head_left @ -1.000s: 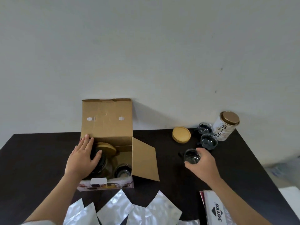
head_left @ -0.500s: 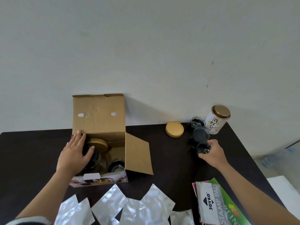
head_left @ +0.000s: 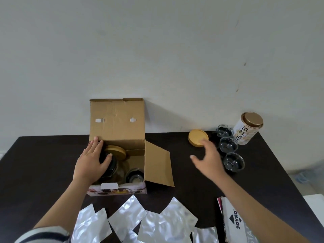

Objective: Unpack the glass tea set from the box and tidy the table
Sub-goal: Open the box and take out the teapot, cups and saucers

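Observation:
An open cardboard box (head_left: 117,120) stands on the dark table (head_left: 35,163), its lid up against the wall. Inside are a glass teapot with a wooden lid (head_left: 117,151) and a small glass cup (head_left: 135,176). My left hand (head_left: 93,162) rests on the teapot at the box's left side. Three glass cups stand in a row at the right: the far cup (head_left: 225,130), the middle cup (head_left: 228,144) and the near cup (head_left: 234,161). My right hand (head_left: 209,159) hovers with spread fingers just left of the near cup, holding nothing.
A round wooden lid (head_left: 196,137) lies left of the cups. A tea tin with a gold top (head_left: 249,128) stands at the back right corner. Several silver foil pouches (head_left: 168,223) litter the front edge. A stamp pad box (head_left: 234,221) lies at the front right.
My right hand set the third cup down in the row, let go of it and drew back to the left. The left hand stayed on the teapot in the box.

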`<action>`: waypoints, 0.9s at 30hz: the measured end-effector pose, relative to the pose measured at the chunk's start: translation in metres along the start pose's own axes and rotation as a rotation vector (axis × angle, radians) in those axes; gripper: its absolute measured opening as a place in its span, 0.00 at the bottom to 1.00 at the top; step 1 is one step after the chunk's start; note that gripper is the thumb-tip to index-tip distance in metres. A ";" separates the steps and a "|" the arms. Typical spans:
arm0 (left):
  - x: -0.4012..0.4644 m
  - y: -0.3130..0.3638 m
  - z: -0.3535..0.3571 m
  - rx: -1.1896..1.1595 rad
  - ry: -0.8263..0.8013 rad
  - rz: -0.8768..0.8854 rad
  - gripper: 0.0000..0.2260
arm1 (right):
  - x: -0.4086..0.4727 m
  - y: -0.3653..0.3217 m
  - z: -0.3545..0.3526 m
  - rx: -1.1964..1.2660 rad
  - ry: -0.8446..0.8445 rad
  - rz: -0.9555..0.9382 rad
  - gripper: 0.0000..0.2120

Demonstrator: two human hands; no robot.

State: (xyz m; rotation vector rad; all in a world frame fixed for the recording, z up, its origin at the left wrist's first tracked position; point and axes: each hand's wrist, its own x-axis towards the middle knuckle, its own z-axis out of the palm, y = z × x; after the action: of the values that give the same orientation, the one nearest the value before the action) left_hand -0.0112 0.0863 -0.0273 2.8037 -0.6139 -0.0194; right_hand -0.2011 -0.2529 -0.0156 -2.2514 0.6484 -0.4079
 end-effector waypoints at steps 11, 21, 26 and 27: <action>-0.001 0.003 -0.002 -0.008 0.019 -0.002 0.30 | 0.001 -0.147 0.132 -0.279 -0.651 -0.465 0.17; -0.001 -0.002 0.001 -0.036 0.024 -0.001 0.30 | 0.000 -0.141 0.163 -0.984 -0.807 -0.568 0.15; 0.000 -0.003 0.001 -0.034 0.022 0.002 0.30 | -0.003 -0.137 0.162 -0.752 -0.653 -0.568 0.17; 0.000 -0.003 0.001 -0.032 0.024 0.002 0.30 | -0.004 -0.135 0.162 -0.719 -0.604 -0.561 0.19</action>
State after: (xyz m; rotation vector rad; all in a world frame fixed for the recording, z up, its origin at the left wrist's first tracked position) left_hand -0.0102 0.0887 -0.0289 2.7683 -0.6060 0.0047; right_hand -0.0846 -0.0770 -0.0252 -3.0218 -0.2161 0.3153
